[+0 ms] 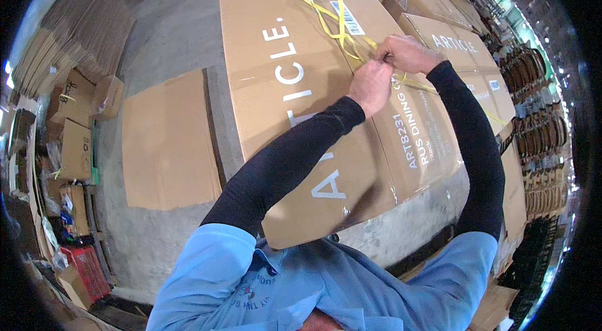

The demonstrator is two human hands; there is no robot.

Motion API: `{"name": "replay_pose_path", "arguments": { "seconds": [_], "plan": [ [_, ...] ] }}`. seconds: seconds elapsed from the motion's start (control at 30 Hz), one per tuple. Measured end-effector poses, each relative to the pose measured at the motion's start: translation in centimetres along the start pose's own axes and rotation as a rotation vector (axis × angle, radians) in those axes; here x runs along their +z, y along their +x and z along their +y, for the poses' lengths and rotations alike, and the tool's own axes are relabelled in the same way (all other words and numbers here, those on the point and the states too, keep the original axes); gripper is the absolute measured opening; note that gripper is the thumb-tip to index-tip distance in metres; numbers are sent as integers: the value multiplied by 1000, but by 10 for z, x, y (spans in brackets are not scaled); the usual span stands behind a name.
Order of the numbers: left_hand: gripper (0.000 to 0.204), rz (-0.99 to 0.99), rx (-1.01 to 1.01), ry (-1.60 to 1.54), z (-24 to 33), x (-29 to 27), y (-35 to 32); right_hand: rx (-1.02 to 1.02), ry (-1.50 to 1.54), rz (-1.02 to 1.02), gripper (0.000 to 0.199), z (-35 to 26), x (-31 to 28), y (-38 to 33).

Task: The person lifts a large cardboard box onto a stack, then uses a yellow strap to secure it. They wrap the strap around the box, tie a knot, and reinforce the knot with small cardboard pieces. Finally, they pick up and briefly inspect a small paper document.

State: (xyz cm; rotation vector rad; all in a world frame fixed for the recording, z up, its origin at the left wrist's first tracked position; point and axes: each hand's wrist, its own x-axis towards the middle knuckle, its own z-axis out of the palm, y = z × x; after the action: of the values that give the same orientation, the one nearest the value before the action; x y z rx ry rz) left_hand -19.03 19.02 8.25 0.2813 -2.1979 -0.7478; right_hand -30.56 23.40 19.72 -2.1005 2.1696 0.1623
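Observation:
Close together over the top edge of a large brown cardboard carton [263,74], both my hands have their fingers closed. My left hand [370,88] pinches at the yellow plastic strap [342,27]. Just above and right of it, my right hand [406,54] grips the same strap, and the fingertips of the two hands nearly meet. Loose loops of the strap lie across the carton, running to the far left and down over its right side. The exact spot where the strap is held is hidden by my fingers.
More cartons [454,36] stand beyond and to the right. A flat cardboard sheet [169,140] lies on the grey floor at left. Stacked flat cardboard [78,36] and a red crate [88,271] are farther left. Racks of curved wooden parts [533,124] line the right side.

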Motion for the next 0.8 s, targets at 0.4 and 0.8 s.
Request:
{"name": "replay_pose_path", "arguments": {
  "seconds": [0.4, 0.8],
  "plan": [
    [6, 75, 228, 418, -8, -9, 6, 91, 651, 223, 23, 61, 70, -9],
    [14, 47, 347, 410, -19, -5, 10, -18, 939, 354, 19, 57, 88, -7]
  ]
}}
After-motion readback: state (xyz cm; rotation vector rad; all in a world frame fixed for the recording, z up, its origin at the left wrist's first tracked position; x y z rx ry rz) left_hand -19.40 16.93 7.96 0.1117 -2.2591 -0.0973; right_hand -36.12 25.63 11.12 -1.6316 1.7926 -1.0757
